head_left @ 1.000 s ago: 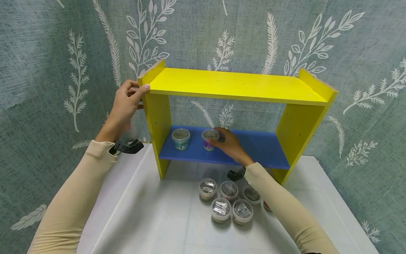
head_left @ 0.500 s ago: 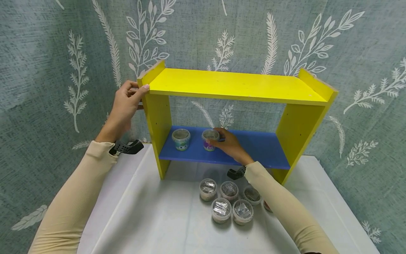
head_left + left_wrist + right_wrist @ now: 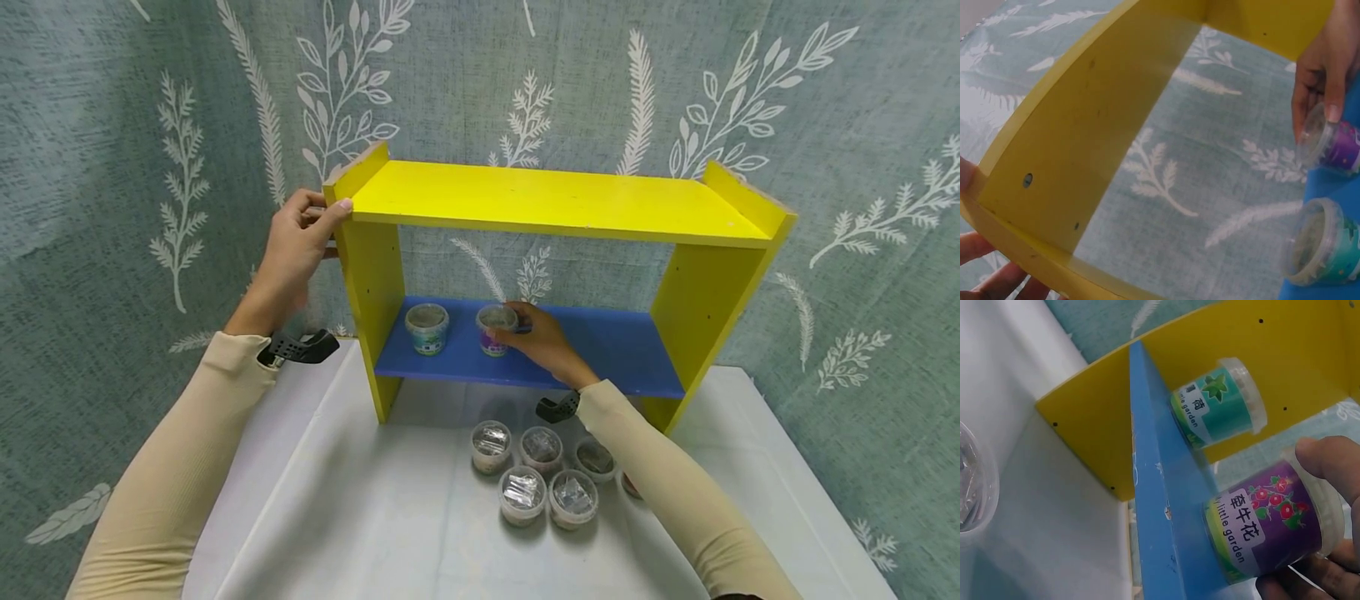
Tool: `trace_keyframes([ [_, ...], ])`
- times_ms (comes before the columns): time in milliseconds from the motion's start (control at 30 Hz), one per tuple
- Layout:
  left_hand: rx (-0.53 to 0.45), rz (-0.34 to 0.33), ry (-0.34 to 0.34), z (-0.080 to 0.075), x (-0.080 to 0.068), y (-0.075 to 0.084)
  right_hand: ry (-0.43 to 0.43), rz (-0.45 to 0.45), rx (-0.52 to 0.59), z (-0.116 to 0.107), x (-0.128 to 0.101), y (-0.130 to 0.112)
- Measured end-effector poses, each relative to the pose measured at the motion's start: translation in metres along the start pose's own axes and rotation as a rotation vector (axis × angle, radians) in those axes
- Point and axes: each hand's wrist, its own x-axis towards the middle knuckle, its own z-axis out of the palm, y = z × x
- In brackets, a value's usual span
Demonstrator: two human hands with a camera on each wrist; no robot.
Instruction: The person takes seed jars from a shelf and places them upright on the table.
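A yellow shelf unit point(image 3: 555, 200) with a blue middle board point(image 3: 600, 337) stands ahead. My left hand point(image 3: 296, 237) grips the top of its left side panel, thumb on the front edge and fingers on the outer side. On the blue board, a small clear-rimmed plastic tub with a purple "little garden" label point(image 3: 1272, 519) stands upright. My right hand point(image 3: 551, 343) holds that tub from the right, thumb near its rim and fingers round the far side. To its left is a matching tub with a teal label point(image 3: 428, 333), apart from it and untouched.
Several similar tubs point(image 3: 522, 496) with clear plastic packets at their tops stand on the white-covered table point(image 3: 375, 517) in front of the shelf unit. One is partly hidden by my right sleeve point(image 3: 667, 475). A patterned green cloth point(image 3: 577, 92) hangs behind.
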Motion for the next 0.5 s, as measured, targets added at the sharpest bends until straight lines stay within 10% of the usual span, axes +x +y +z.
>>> trace_keyframes([
  [500,0.007,-0.003,-0.005,-0.0005,-0.0001,0.0006,-0.009,0.005,-0.012,-0.0046,-0.0068,-0.0036],
])
